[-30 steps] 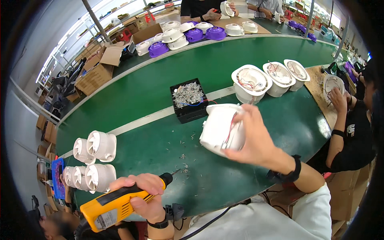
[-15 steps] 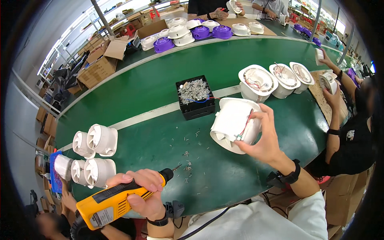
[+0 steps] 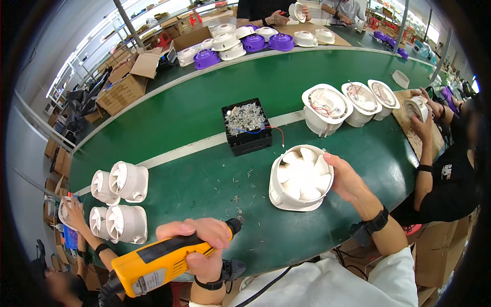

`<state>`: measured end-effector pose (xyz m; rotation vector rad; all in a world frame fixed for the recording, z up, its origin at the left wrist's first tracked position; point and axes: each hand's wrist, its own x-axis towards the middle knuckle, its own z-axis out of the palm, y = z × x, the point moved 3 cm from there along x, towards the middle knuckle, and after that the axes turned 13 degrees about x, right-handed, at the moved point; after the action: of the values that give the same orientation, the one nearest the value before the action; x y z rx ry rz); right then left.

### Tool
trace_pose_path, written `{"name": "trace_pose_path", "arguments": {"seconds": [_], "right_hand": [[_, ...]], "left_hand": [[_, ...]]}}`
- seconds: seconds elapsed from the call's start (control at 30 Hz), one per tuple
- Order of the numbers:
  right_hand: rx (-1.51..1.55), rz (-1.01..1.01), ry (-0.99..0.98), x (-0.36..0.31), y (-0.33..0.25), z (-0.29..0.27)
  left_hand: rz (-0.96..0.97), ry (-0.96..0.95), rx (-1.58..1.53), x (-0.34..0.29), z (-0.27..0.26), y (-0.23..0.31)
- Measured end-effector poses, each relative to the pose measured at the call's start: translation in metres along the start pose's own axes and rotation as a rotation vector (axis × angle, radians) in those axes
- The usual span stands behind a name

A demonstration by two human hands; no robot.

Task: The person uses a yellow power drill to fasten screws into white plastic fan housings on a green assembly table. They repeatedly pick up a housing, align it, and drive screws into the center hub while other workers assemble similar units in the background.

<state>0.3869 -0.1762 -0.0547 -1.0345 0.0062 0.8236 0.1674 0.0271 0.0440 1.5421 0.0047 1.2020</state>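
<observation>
My left hand (image 3: pixel 204 243) is wrapped round a yellow and black electric screwdriver (image 3: pixel 151 266). Its tip points right, low over the green table, close to a scatter of loose screws (image 3: pixel 237 199). My right hand (image 3: pixel 347 178) grips the right side of a white fan housing (image 3: pixel 302 176). The housing rests on the table with its fan blades facing up toward me; its underside is hidden. Just beyond it stands a black box (image 3: pixel 249 128) full of screws, with a red and a blue wire lying over its edge.
Three white housings with red wires (image 3: pixel 327 110) stand at the back right. Several white fan units (image 3: pixel 128 181) are at the left. Co-workers' hands (image 3: pixel 422 123) hold a white part at the right; another person's hand (image 3: pixel 75 212) is at the far left. White and purple housings (image 3: pixel 207 59) line the far bench.
My right hand has turned the fan housing from its side to blades up, on the table. The screwdriver has shifted slightly right. The right co-worker has let go of one white piece.
</observation>
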Motion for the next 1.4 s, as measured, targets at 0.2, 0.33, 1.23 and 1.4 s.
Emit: {"name": "trace_pose_path", "arguments": {"seconds": [0.2,0.33,1.23,1.4], "right_hand": [[-0.115,-0.044,0.107,-0.007,0.007,0.011],[-0.130,-0.166,0.170,-0.016,0.010,0.022],[-0.341,-0.243,0.191,-0.021,0.017,0.024],[-0.356,-0.237,0.197,-0.022,0.015,0.026]], "left_hand": [[-0.031,-0.102,-0.101,-0.006,0.024,0.002],[0.059,-0.188,-0.174,-0.012,0.049,0.004],[0.179,-0.340,-0.264,-0.025,0.086,-0.001],[0.170,-0.338,-0.265,-0.025,0.089,-0.004]]}}
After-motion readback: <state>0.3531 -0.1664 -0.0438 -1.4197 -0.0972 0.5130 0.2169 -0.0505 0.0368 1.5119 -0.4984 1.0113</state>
